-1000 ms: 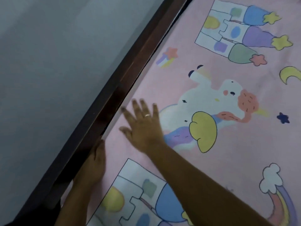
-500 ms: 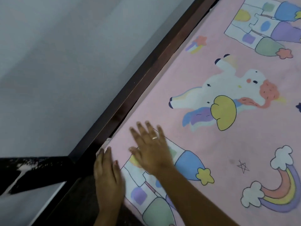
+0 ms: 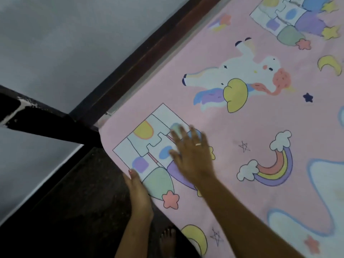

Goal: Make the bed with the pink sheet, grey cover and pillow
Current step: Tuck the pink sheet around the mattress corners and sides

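The left hand has slid to the corner edge of the sheet, thumb on top; its fingers are hidden, so I cannot tell its grip. The right hand, flat and open, now rests on the castle. A grey wall and dark frame are left of the sheet.

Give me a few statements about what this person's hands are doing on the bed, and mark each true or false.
1. The right hand lies flat on the pink sheet, over a castle print. True.
2. That hand's fingers are all bare. False: a ring shows on one.
3. The left hand touches the sheet's edge. True.
4. The unicorn print is hidden under the left hand. False: it lies uncovered, farther along the sheet.
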Action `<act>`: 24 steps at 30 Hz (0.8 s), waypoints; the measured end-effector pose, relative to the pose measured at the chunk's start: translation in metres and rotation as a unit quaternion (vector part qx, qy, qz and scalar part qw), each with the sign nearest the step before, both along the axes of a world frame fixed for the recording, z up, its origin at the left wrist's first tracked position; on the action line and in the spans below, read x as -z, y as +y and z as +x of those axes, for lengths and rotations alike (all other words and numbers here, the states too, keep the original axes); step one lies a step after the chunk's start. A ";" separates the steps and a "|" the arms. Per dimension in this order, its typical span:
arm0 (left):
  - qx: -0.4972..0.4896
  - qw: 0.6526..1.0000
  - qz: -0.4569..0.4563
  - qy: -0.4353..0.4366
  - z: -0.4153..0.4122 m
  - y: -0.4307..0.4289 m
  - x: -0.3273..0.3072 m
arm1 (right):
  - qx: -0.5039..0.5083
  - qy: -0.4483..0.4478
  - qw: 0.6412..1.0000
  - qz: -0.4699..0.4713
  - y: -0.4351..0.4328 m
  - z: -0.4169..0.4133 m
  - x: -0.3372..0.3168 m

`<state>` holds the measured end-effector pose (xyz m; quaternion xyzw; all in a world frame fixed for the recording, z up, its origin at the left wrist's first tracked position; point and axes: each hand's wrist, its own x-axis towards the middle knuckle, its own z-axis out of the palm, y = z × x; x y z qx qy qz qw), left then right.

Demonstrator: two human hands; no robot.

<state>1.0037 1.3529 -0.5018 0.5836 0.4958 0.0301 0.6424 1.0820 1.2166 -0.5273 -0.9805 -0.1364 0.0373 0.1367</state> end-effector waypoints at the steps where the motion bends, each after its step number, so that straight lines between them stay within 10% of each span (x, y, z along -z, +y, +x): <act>1: 0.001 1.000 -0.026 0.001 -0.007 -0.004 0.002 | -0.016 0.004 1.000 0.020 0.017 -0.016 -0.003; 5: 0.016 0.997 -0.077 0.011 -0.034 -0.009 0.006 | -0.178 0.030 0.979 0.090 0.057 -0.057 -0.027; 8: 0.087 0.977 0.196 0.015 -0.040 -0.007 -0.008 | -0.140 0.061 0.982 0.114 0.058 -0.056 -0.038; 12: 0.405 0.775 0.483 -0.054 -0.028 -0.035 -0.033 | 0.119 0.044 0.991 0.031 0.009 -0.054 -0.030; 17: 0.675 0.526 0.513 -0.069 -0.031 -0.103 -0.009 | 0.355 0.110 0.928 -0.032 -0.101 -0.164 -0.019; 24: 0.772 0.377 0.499 -0.114 -0.082 -0.171 -0.006 | 0.668 0.205 0.712 -0.068 -0.231 -0.403 -0.054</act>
